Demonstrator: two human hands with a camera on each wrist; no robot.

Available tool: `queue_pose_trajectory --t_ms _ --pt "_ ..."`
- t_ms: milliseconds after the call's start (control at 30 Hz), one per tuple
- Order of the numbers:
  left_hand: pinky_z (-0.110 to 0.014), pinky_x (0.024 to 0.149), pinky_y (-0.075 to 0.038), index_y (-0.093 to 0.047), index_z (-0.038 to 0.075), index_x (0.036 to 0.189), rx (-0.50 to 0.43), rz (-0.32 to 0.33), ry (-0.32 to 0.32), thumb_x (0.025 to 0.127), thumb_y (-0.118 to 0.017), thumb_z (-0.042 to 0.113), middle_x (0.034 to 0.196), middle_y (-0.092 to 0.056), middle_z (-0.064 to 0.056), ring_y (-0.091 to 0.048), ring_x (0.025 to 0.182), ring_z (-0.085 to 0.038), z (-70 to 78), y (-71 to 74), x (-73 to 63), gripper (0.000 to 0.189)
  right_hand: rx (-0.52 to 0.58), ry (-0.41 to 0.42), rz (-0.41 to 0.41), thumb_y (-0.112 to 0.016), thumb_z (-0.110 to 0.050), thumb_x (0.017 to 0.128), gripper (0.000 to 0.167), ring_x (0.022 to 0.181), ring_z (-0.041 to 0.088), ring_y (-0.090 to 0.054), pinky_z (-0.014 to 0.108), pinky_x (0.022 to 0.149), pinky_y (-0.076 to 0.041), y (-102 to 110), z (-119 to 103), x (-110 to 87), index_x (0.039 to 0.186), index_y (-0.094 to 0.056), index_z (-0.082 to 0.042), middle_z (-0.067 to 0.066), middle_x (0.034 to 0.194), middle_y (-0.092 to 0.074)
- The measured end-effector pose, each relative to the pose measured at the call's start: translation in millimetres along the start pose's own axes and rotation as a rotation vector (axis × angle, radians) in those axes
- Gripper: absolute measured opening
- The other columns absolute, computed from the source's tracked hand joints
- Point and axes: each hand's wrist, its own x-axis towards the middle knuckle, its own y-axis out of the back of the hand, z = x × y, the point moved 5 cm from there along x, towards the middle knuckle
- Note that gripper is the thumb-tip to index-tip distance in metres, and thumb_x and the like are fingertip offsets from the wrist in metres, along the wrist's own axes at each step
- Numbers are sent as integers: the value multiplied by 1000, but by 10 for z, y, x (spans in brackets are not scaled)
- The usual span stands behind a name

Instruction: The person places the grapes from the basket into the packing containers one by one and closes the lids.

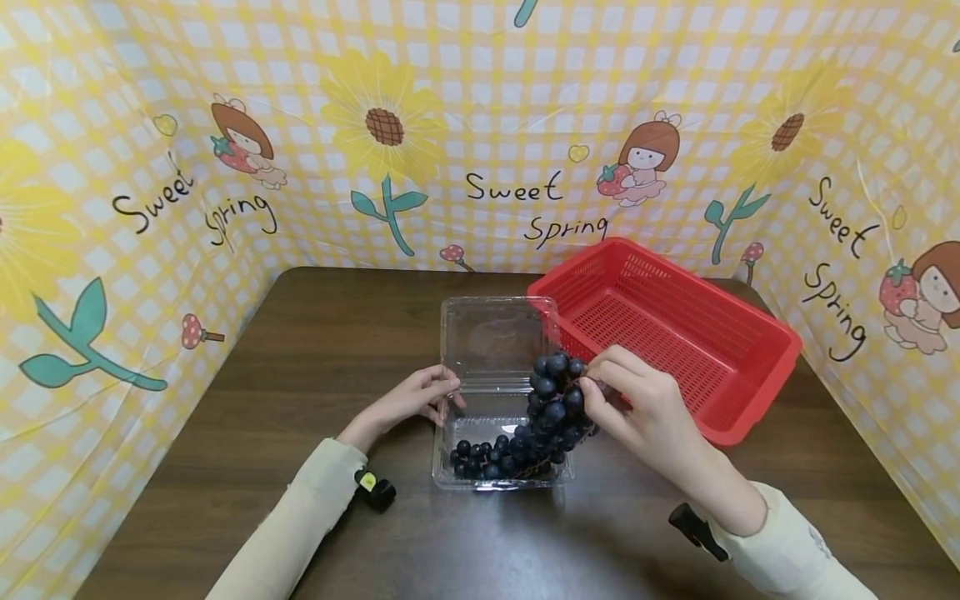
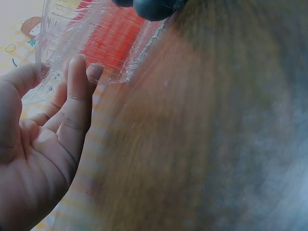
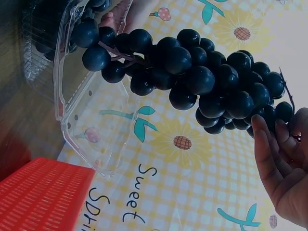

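While the right hand (image 1: 637, 404) grips the stem end: grapes (image 1: 547, 417) rise out of the clear box (image 1: 487, 403); upper part over the box's right side, tail down inside its base
Bunch axis: runs from the box's near-left interior up to its right side; stem (image 3: 289, 90) end is the high one
Grapes vs right fingers: bunch hangs leftward and down from them, toward the box's base
Right fingers: thumb and fingers pinched at the stem end; above the box's right side
Left hand (image 1: 420, 396): at the box's left edge near the hinge; thumb and fingers look lightly curled on that edge; off the grapes
Nearer hand: right, already in contact; left sits across the box from the stem end
Tail: low in the box's base; cannot tell whether every low grape belongs to the lifted bunch
Lid (image 1: 495, 337): open, far side of the box; upper grapes overlap its lower right in the head view; contact unclear
Red basket (image 1: 652, 329): beyond and right of the box; part shows through the lid
Key relation, my read: stem end up, tail down inside the box
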Motion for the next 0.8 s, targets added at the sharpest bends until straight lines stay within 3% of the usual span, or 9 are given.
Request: queue_pose_trajectory --t_ms 800 --pt "-31 57 -55 -44 -2 113 -1 -1 -3 98 -48 29 102 -64 -24 -57 58 -13 -1 -7 3 35 24 -2 -3 -54 -18 90 15 66 3 -49 11 52 -42 -44 -9 -98 79 -63 -12 -4 81 -57"
